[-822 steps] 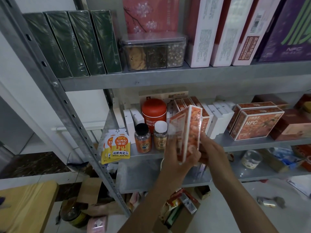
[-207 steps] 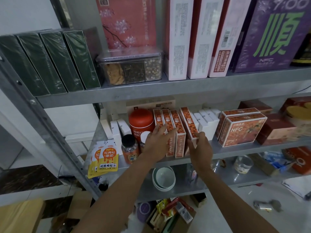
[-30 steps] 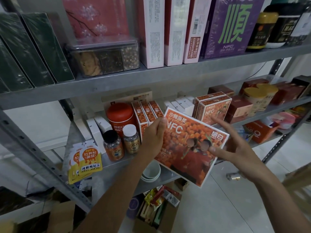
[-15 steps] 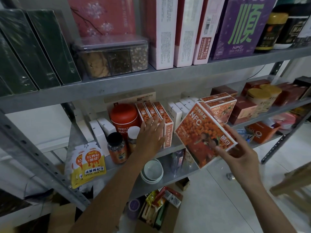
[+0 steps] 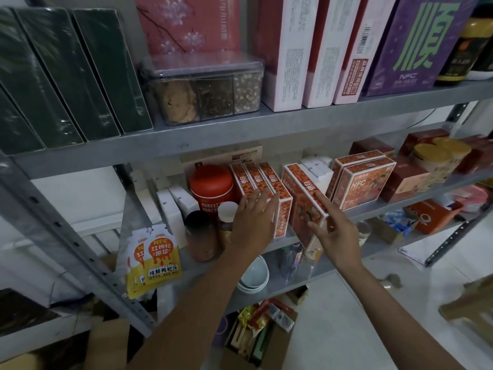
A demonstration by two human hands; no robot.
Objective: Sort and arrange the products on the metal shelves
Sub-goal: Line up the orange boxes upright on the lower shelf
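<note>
1. Head view, hands: the left hand [image 5: 253, 222] is spread flat, its fingers straight, with the fingertips laid against the front of a row of three orange boxes [image 5: 262, 188].
2. Head view, right side: the right hand [image 5: 333, 228] has its fingers splayed and straight. They press on the narrow face of a fourth orange box [image 5: 301, 198], with no curl round it visible.
3. Task item: the fourth orange box stands on the middle shelf [image 5: 378, 210], at 3 o'clock from the row. It is tilted, top leaning toward 11 o'clock, with a gap between it and the row. Its lower end sits at the shelf's front edge.
4. At 9 o'clock from the row is a red canister [image 5: 210, 182]. In front of it stand a dark-lidded bottle [image 5: 200, 236] and a white-lidded bottle [image 5: 226, 217], the latter just beside the left hand.
5. At 2 o'clock from the tilted box is a pair of NFC boxes [image 5: 362, 182], standing upright and touching each other.
6. Yellow pouches [image 5: 154, 260] hang at the shelf's left end, at 8 o'clock from the canister.
7. On the upper shelf are green boxes [image 5: 80, 76] at 10 o'clock in the frame and a clear container [image 5: 205, 92] at 12.
8. On the lower shelf, stacked bowls [image 5: 254, 273] sit at 6 o'clock from the left hand.
</note>
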